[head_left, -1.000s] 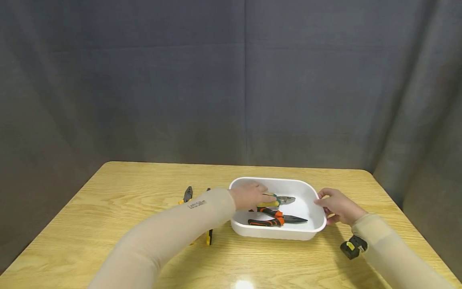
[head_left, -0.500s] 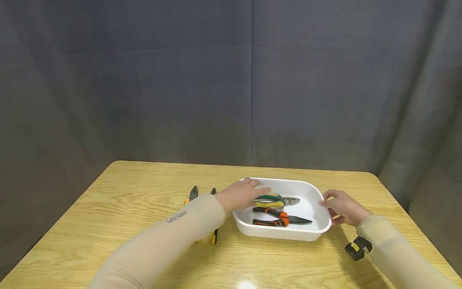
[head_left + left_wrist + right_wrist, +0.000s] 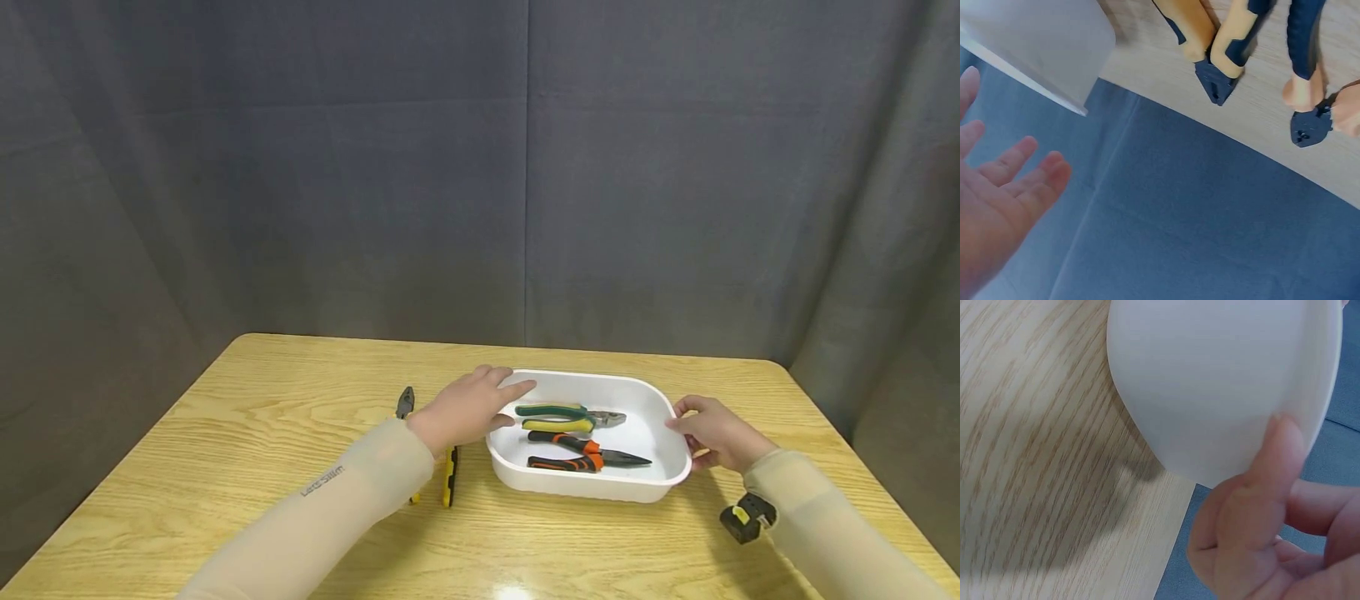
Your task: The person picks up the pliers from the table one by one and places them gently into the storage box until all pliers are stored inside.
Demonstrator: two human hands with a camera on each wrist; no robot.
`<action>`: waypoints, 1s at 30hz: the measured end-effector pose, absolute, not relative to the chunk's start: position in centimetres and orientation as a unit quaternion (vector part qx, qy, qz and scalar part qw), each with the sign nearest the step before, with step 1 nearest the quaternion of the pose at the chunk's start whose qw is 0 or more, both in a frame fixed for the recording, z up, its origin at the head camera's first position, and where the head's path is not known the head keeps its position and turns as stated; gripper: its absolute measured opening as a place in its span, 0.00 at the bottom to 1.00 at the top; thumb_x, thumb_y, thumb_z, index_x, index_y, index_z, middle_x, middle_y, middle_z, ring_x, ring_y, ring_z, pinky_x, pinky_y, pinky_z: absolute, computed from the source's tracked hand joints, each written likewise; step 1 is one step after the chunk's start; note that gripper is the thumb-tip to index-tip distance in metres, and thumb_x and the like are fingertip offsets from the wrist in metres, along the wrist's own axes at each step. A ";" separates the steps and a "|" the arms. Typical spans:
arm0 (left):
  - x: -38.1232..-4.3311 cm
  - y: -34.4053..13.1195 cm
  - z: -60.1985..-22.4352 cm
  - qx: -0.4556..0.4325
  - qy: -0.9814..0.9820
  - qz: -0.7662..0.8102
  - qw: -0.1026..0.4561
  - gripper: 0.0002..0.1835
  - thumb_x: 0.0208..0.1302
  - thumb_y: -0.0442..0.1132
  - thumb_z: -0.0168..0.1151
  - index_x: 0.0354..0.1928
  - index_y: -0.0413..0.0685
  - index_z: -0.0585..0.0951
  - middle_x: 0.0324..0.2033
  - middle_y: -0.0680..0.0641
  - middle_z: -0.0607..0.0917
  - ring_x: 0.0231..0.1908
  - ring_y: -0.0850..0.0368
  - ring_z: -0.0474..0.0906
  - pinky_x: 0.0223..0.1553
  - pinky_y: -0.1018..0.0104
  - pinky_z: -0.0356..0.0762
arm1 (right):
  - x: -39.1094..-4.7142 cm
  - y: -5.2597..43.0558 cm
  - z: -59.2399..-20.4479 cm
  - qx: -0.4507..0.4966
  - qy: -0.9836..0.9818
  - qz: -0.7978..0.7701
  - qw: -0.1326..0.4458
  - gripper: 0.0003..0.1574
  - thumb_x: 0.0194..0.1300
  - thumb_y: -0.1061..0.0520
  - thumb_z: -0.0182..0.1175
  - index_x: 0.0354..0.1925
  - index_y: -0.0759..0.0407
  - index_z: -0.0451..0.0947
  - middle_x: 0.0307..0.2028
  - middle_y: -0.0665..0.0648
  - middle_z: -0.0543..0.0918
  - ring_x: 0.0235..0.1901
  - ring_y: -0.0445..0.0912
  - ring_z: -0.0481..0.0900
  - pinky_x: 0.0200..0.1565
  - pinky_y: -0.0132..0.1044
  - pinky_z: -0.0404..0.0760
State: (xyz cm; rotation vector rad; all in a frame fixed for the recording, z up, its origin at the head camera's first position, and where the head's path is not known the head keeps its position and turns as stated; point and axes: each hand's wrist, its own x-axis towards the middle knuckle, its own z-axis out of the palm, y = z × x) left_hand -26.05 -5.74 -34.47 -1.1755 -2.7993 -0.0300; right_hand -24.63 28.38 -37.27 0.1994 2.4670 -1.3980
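Note:
My left hand (image 3: 465,408), fingers spread and holding nothing, hovers at the left end of the white plastic tray (image 3: 585,487). In the left wrist view a gap shows between its fingers and the tray's wall (image 3: 1041,44). At the other end my right hand (image 3: 716,432) pinches the tray's rim, as the right wrist view also shows (image 3: 1254,531). Inside lie combination pliers (image 3: 606,418) with green and yellow handles and, nearer me, long-nose pliers (image 3: 626,458) with black and orange handles. Both point right.
Left of the tray, two pliers with yellow and black handles lie on the wooden table (image 3: 262,400), one (image 3: 406,402) beside the other (image 3: 450,479). My left forearm partly covers them. A grey curtain (image 3: 360,208) hangs behind the table.
My left hand has let go of the green and yellow pliers in the tray and drawn back left to the tray's end. The right hand keeps its hold on the rim.

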 end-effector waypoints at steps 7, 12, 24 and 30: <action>-25.5 -7.1 -34.4 -0.378 -0.922 -0.047 0.069 0.30 0.67 0.44 0.62 0.70 0.52 0.68 0.63 0.36 0.71 0.62 0.39 0.67 0.61 0.49 0.67 | -24.7 28.4 -37.3 0.073 0.861 -0.482 0.147 0.12 0.73 0.63 0.49 0.49 0.72 0.63 0.24 0.56 0.68 0.24 0.45 0.70 0.24 0.35 0.78; -25.1 -8.1 -34.1 -0.347 -0.933 -0.056 0.078 0.30 0.67 0.45 0.62 0.70 0.54 0.68 0.64 0.37 0.70 0.64 0.39 0.66 0.62 0.48 0.65 | -24.6 28.3 -37.2 0.074 0.859 -0.486 0.145 0.10 0.73 0.64 0.49 0.47 0.71 0.63 0.23 0.56 0.68 0.23 0.45 0.70 0.24 0.35 0.78; -24.2 -11.3 -35.1 -0.320 -0.937 -0.076 0.116 0.31 0.65 0.43 0.65 0.69 0.51 0.70 0.62 0.33 0.71 0.61 0.34 0.68 0.59 0.43 0.67 | -24.6 28.3 -37.2 0.074 0.861 -0.482 0.145 0.12 0.73 0.63 0.49 0.49 0.72 0.62 0.24 0.56 0.68 0.23 0.45 0.70 0.24 0.35 0.78; -23.6 -12.8 -35.5 -0.300 -0.941 -0.063 0.140 0.30 0.64 0.42 0.66 0.67 0.48 0.71 0.60 0.32 0.72 0.59 0.34 0.69 0.58 0.45 0.69 | -24.6 28.4 -37.3 0.071 0.858 -0.487 0.144 0.11 0.73 0.64 0.49 0.48 0.71 0.63 0.23 0.56 0.67 0.23 0.45 0.70 0.24 0.35 0.77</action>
